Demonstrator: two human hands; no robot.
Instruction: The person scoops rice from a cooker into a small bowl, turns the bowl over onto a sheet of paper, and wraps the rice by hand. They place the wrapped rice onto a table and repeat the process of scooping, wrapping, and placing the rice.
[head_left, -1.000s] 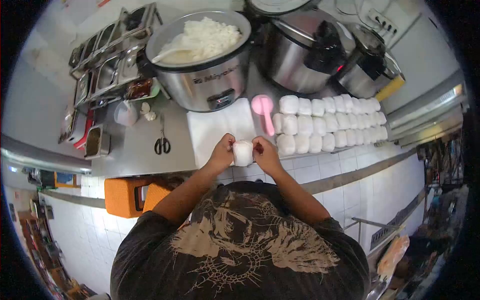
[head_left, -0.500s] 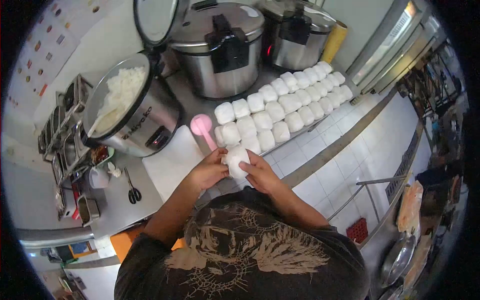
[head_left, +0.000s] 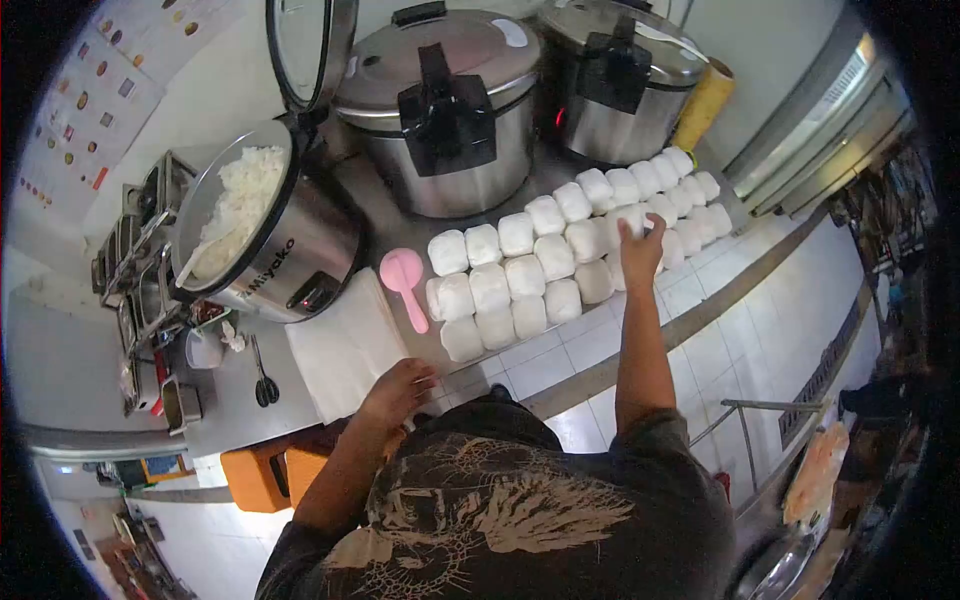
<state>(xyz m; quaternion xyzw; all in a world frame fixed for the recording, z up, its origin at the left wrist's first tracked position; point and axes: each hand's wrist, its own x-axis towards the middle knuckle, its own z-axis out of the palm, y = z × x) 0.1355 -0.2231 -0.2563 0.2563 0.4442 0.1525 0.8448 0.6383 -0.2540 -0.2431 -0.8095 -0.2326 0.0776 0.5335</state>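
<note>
Rows of white wrapped packets (head_left: 563, 300) lie side by side along the steel counter. My right hand (head_left: 641, 250) reaches over the middle of these rows, its thumb and fingers apart at one packet (head_left: 628, 216). Whether the fingertips press on that packet is hard to make out. By the counter's front edge is my left hand (head_left: 398, 390), loosely curled with fingers apart and nothing visible in it. Near it lie a stack of white sheets (head_left: 340, 340) and a pink scoop (head_left: 404, 280).
An open rice cooker (head_left: 300, 270) full of white rice (head_left: 245, 195) stands at the left, with two large closed cookers (head_left: 440, 130) (head_left: 620, 90) behind the packets. Scissors (head_left: 265, 385) and a plastic cup (head_left: 205, 348) are at the left. Metal pans (head_left: 150, 290) line the wall.
Both hands have let go of the white packet they held. My right hand has moved right and forward over the rows; my left has drawn back slightly. The camera view has shifted.
</note>
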